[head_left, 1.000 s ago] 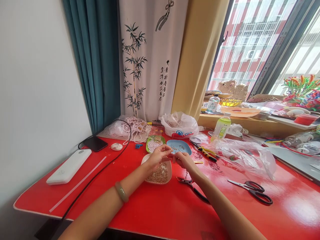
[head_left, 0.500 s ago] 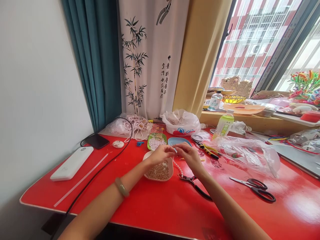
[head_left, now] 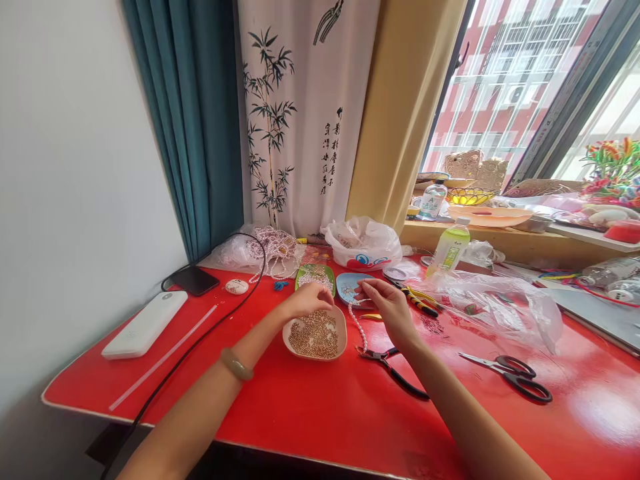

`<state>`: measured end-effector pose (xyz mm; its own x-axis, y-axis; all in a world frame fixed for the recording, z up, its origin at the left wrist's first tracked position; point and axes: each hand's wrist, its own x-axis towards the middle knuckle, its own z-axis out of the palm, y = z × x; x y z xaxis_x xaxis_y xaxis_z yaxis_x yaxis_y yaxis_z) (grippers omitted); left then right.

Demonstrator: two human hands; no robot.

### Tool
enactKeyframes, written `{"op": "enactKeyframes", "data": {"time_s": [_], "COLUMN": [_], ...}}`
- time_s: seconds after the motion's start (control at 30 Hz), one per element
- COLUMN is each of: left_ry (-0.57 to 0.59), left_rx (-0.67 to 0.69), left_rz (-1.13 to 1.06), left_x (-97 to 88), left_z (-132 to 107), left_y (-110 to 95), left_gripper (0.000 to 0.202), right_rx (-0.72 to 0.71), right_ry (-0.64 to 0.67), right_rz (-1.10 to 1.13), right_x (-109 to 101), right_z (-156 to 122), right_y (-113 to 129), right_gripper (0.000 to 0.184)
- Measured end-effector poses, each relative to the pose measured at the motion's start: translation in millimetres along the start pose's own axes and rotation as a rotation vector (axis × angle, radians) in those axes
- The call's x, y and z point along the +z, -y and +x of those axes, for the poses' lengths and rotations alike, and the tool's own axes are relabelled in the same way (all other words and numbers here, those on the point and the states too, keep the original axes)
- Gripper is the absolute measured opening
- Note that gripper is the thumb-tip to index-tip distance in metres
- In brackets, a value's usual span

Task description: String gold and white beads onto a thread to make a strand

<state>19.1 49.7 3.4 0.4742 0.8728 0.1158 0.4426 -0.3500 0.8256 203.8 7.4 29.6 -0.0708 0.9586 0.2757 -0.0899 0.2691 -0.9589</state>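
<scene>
R hand (head_left: 389,303): fingers clamped on the upper end of a pearl strand (head_left: 358,326). Strand ran from them twd the bench's (head_left: 300,407) front edge, long axis approx. front-to-back, lower end at the blk-handled pliers (head_left: 407,384); R hand was nearer. Blue dish (head_left: 350,279) sat just behind. My L hand (head_left: 313,299) was above the gold-bead dish's (head_left: 342,337) rear rim; couldn't tell if fingers were apart or together. Bench was red, glossy; scissors (head_left: 503,371) lay twd R edge, power bank (head_left: 145,327) nr L edge, bamboo-print curtain (head_left: 305,87) past rear edge.
</scene>
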Motion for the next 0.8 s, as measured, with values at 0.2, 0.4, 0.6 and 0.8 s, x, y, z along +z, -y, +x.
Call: {"op": "enactKeyframes", "data": {"time_s": [0.2, 0.4, 0.6, 0.8], "left_ry": [0.298, 0.313, 0.303, 0.182], "left_rx": [-0.037, -0.031, -0.057, -0.078], "left_rz": [0.332, 0.41, 0.341, -0.109], "left_x": [-6.9, -1.1, -2.1, -6.3], "left_z": [-5.6, -9.5, -6.5, -5.5], "left_y": [3.7, -3.2, 4.0, -2.9], "left_gripper": [0.017, 0.014, 0.01, 0.013], "right_rx": [0.017, 0.03, 0.075, 0.131], "right_ry": [-0.005, 0.008, 0.047, 0.106], "right_rz": [0.012, 0.017, 0.0, -0.005], "right_x": [-1.7, -1.1, -0.1, 3.6], "right_z": [1.1, 0.7, 1.1, 0.9], "right_y": [-3.5, -2.0, -3.2, -5.2], "right_gripper": [0.024, 0.022, 0.022, 0.022]}}
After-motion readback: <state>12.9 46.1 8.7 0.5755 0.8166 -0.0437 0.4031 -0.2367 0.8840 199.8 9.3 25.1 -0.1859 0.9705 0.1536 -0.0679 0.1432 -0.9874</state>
